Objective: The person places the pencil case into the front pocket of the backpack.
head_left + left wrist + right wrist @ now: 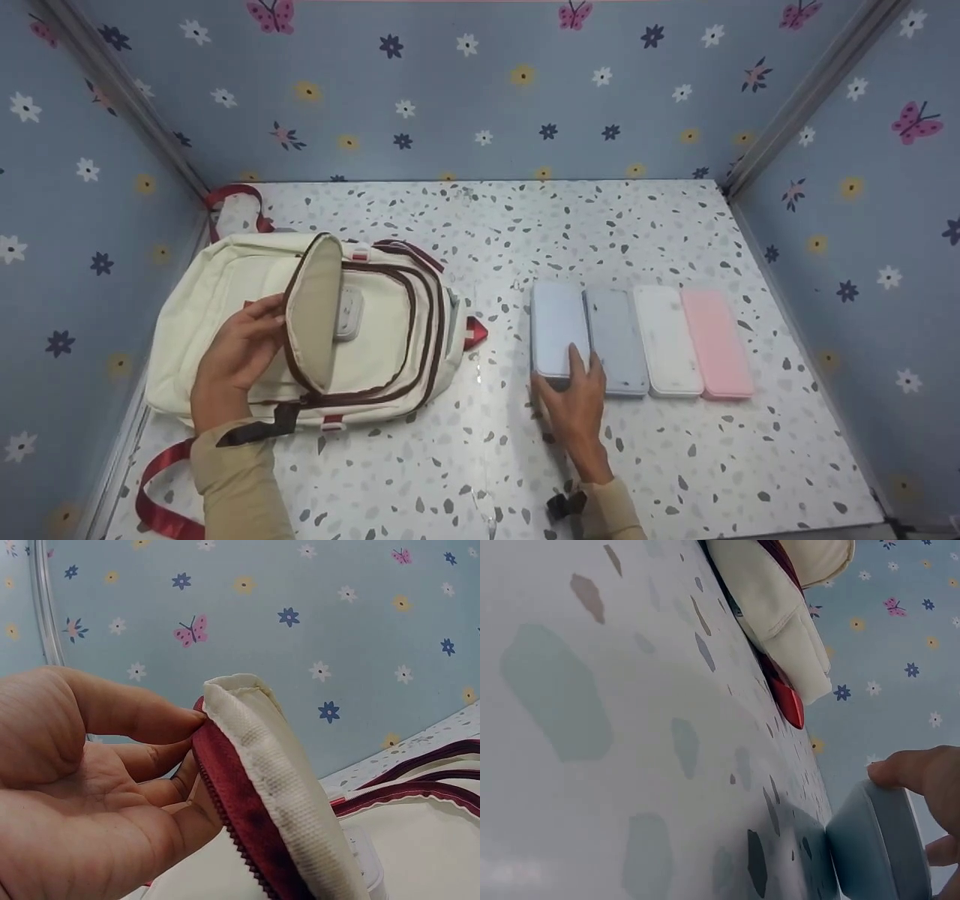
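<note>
A cream backpack with dark red zips lies on the left of the speckled table. My left hand pinches the zipped edge of its raised pocket flap, with thumb and fingers on the dark red trim in the left wrist view. Inside the opened pocket sits a small whitish case, partly hidden by the flap. On the right, my right hand grips the near end of a light blue oblong case, thumb at its left corner and fingers towards its right side.
Right of the light blue case, a grey-blue case, a white case and a pink case lie side by side. Flowered panels wall the table at the back and both sides. A red strap hangs near the front left.
</note>
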Demonstrator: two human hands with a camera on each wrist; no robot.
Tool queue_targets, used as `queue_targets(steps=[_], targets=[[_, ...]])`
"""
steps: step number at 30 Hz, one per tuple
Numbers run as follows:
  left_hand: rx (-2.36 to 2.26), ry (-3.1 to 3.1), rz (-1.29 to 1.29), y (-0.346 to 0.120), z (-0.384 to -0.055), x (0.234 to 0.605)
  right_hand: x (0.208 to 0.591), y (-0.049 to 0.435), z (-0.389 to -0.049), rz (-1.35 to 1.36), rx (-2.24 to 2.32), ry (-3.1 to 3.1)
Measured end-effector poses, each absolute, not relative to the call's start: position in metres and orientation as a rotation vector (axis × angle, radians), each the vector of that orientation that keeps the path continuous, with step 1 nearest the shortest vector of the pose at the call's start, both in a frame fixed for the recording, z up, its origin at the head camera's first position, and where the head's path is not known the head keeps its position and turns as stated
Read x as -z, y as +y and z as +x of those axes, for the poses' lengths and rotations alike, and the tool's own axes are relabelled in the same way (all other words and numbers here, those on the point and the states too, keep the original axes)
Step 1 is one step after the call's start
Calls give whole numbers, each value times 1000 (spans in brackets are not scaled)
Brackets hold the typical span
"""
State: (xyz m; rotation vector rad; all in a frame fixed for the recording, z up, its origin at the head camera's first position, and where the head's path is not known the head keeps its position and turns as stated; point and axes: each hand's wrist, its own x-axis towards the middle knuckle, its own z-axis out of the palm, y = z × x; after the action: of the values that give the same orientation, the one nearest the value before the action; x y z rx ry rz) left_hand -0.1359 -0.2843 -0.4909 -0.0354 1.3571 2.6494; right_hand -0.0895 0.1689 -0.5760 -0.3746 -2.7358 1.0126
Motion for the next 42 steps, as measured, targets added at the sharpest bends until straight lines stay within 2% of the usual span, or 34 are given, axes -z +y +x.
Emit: queue_targets(steps=[28,42], targets=[[-2610,1375,16,-287,-135,490,558,185,-102,-26,-1152,-2419],[-2637,1334,15,-288,-136,490,546,182,-107,47,-1127,-2378]])
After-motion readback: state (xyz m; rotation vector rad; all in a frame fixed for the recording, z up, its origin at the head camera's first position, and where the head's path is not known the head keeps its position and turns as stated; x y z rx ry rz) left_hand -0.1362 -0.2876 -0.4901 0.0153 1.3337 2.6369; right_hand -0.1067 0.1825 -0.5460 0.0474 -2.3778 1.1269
